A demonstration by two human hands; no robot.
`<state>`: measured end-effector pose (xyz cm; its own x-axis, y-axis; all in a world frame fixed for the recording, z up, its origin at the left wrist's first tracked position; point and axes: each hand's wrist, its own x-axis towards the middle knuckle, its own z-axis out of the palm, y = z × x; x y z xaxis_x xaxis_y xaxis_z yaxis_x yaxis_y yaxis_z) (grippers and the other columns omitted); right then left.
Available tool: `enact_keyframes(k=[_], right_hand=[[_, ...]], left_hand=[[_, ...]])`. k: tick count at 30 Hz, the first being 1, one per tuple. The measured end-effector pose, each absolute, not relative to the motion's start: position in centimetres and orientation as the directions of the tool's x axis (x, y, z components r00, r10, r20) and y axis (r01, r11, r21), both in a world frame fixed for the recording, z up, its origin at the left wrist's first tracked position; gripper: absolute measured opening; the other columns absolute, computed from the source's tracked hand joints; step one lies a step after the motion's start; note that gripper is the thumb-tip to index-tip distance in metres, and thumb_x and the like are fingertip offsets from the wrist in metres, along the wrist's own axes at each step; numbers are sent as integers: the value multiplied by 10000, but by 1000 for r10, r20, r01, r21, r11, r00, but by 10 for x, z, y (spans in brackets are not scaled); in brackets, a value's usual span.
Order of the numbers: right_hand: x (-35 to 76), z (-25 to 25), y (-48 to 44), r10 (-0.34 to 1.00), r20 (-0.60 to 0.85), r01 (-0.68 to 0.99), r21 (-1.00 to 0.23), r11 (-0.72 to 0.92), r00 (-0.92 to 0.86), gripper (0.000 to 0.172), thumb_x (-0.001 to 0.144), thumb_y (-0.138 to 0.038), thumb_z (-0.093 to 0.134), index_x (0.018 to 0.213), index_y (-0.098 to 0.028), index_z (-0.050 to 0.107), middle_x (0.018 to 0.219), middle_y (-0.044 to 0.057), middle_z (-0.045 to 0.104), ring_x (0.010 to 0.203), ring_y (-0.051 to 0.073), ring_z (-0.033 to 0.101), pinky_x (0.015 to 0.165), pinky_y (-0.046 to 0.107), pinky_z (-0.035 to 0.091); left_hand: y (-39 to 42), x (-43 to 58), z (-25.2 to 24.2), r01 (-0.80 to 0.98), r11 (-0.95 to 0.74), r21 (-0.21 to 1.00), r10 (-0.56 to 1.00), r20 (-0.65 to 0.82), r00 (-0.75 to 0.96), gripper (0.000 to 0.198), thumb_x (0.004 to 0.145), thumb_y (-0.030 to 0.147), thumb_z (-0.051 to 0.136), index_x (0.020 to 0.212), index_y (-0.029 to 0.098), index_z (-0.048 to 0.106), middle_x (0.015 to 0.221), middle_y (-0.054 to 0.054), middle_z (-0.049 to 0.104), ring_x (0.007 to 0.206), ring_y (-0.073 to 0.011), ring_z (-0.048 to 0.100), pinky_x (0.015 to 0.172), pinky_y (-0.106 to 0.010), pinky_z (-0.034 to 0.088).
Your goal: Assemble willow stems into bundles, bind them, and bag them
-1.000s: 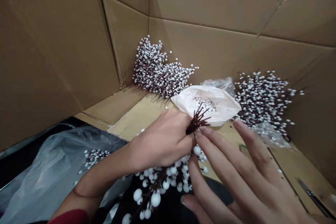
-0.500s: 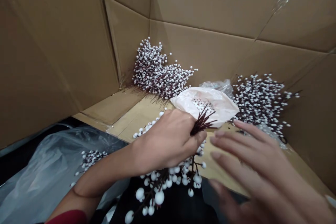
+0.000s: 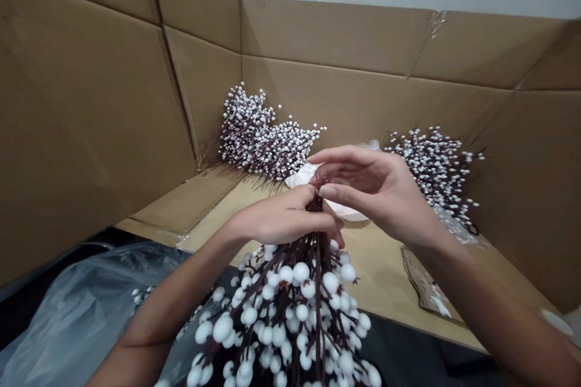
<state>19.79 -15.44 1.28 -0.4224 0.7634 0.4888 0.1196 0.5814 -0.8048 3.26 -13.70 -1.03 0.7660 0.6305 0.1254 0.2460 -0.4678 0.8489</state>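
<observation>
My left hand [image 3: 284, 221] is closed around the dark stems of a bunch of white-berry sprigs [image 3: 295, 320]. The berry ends hang down toward me. My right hand [image 3: 379, 190] has come in from the right and pinches the stem tips just above my left fist, thumb and fingers curled together. Both hands are held over the front part of a big cardboard box [image 3: 91, 109]. A white plastic bag [image 3: 308, 176] lies partly hidden behind my hands.
Two more bundles of white-berry sprigs lean on the box's back wall, one at the left corner [image 3: 261, 136], one at the right [image 3: 436, 163]. Clear plastic film [image 3: 68, 314] lies at the lower left. A scrap of clear wrap [image 3: 426, 290] rests on the box floor.
My left hand has lifted and turned the bunch so the berries hang down. My right hand went from open and spread to pinching the stem tips. The view tilted up.
</observation>
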Motion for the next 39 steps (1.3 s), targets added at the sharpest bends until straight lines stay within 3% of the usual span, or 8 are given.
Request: enact_keyframes(k=[4, 8, 12, 17, 22, 29, 34, 39], right_hand=[[192, 19, -142, 746, 517, 14, -818, 575, -420, 198, 685, -146, 783, 868, -126, 710, 766, 8, 686, 710, 89, 650, 669, 179, 544], [188, 21, -137, 738, 486, -47, -847, 529, -468, 179, 715, -144, 756, 887, -119, 713, 711, -1, 670, 593, 66, 611, 547, 169, 503], [186, 25, -134, 712, 490, -107, -853, 511, -503, 155, 711, -222, 769, 799, -114, 701, 594, -13, 627, 449, 53, 516, 412, 181, 394], [182, 36, -134, 694, 508, -155, -848, 507, -510, 266, 655, -317, 815, 745, -104, 683, 581, -12, 606, 494, 66, 523, 464, 203, 418], [178, 42, -133, 659, 550, -161, -816, 556, -513, 278, 667, -338, 806, 736, -107, 669, 615, -9, 620, 525, 71, 549, 515, 214, 462], [176, 40, -134, 630, 545, -66, -783, 619, -553, 262, 727, -325, 749, 720, -97, 619, 584, -16, 574, 504, 70, 524, 488, 212, 439], [175, 41, -133, 568, 565, 56, -678, 733, -598, 151, 809, -216, 647, 873, -80, 665, 619, -11, 574, 558, 74, 532, 509, 203, 426], [175, 48, -135, 505, 571, 120, -578, 807, -647, 162, 824, -198, 604, 720, -86, 656, 676, 31, 609, 620, 88, 549, 535, 202, 431]], left_hand=[[-123, 31, -8, 90, -355, 930, 505, 110, 856, 257, 850, 268, 526, 823, 108, 726, 836, -93, 745, 783, -197, 682, 788, -312, 525], [-114, 25, -10, -24, -366, 930, 464, 205, 862, 306, 828, 405, 617, 828, 125, 739, 909, -111, 759, 919, -245, 689, 902, -369, 504], [-115, 14, -11, -125, -502, 856, 578, 440, 687, 408, 775, 520, 671, 901, 144, 764, 932, -106, 764, 922, -244, 697, 869, -343, 520], [-128, 12, -7, -143, -581, 801, 722, 588, 364, 157, 718, 333, 782, 788, 192, 785, 778, -45, 774, 729, -156, 706, 720, -228, 539], [-138, 15, 1, -257, -477, 841, 786, 538, 304, 156, 674, 276, 814, 805, 197, 784, 723, -29, 765, 644, -127, 687, 645, -203, 533], [-134, 7, 7, -153, -363, 919, 808, 392, 440, 174, 642, 248, 824, 789, 162, 788, 730, -53, 768, 694, -132, 690, 700, -203, 522], [-132, 4, 7, -165, -308, 937, 817, 350, 459, 163, 606, 243, 844, 737, 166, 785, 710, -47, 766, 692, -129, 697, 708, -197, 515], [-129, 2, 6, -175, -267, 948, 810, 319, 493, 224, 585, 259, 854, 778, 170, 783, 728, -47, 766, 689, -133, 689, 697, -219, 516]])
